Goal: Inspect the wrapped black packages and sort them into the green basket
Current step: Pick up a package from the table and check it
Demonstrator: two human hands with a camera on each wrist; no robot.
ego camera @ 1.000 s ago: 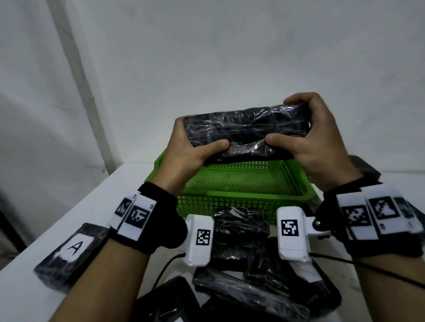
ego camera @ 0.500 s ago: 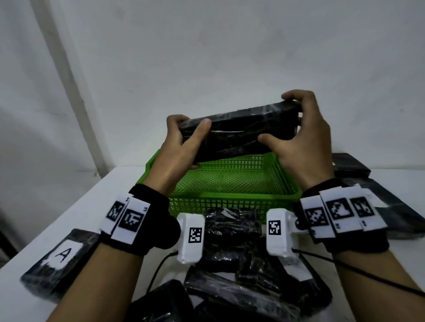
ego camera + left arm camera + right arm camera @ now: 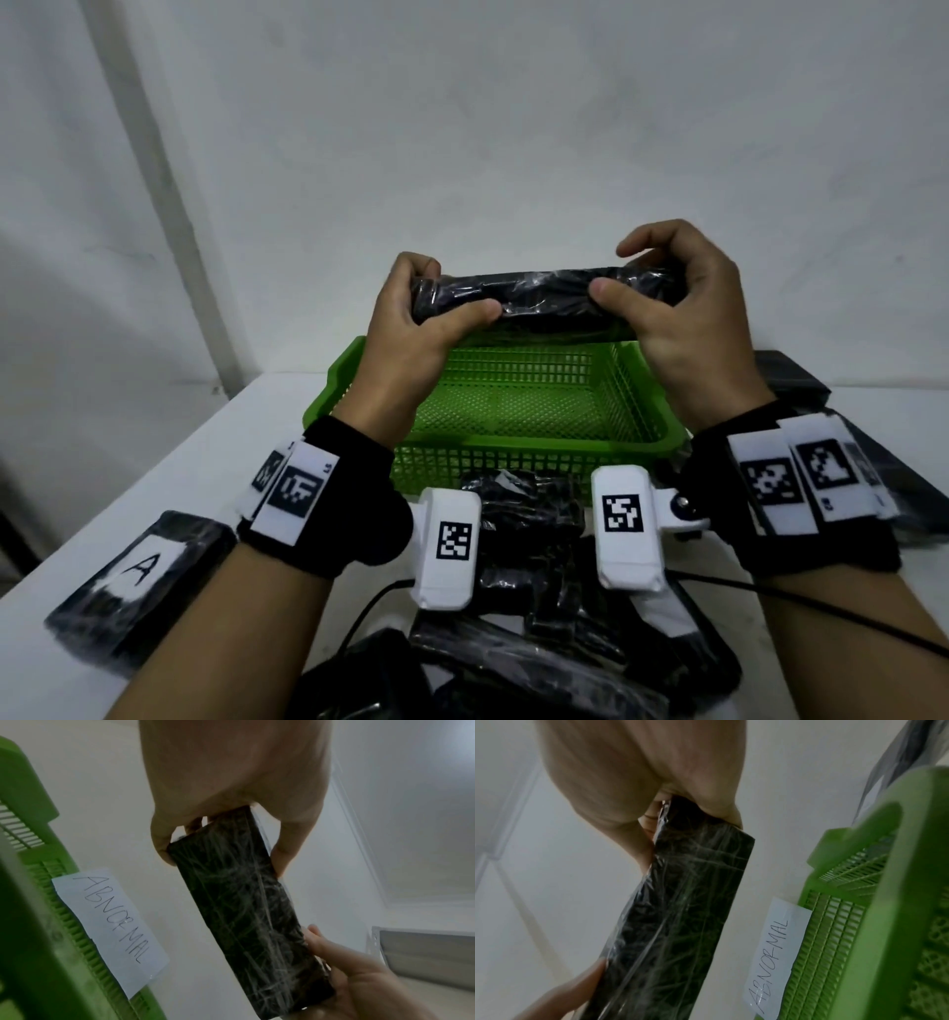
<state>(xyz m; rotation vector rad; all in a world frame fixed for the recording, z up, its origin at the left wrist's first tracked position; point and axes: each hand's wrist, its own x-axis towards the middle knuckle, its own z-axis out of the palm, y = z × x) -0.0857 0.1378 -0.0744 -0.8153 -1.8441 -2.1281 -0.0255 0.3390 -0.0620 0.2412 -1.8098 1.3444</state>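
Both arms reach forward, left hand [image 3: 411, 329] and right hand [image 3: 683, 308] raised side by side, fingers curled over the top, thumbs pressing in front, each gripping one end of a black package [image 3: 544, 298]

You can read a handwritten "ABNORMAL" on the white paper label [image 3: 109, 931] stuck to the outer far wall of the green basket [image 3: 534, 447]; both wrist views show it. On the near left of the tabletop [image 3: 169, 462], a wrapped black package [image 3: 138, 575] carries a white patch with a handwritten "A". The white tags on your wristbands [image 3: 300, 488] and wrist cameras [image 3: 452, 545] bear only square black-and-white code patterns, with tiny print beside them too small to read.
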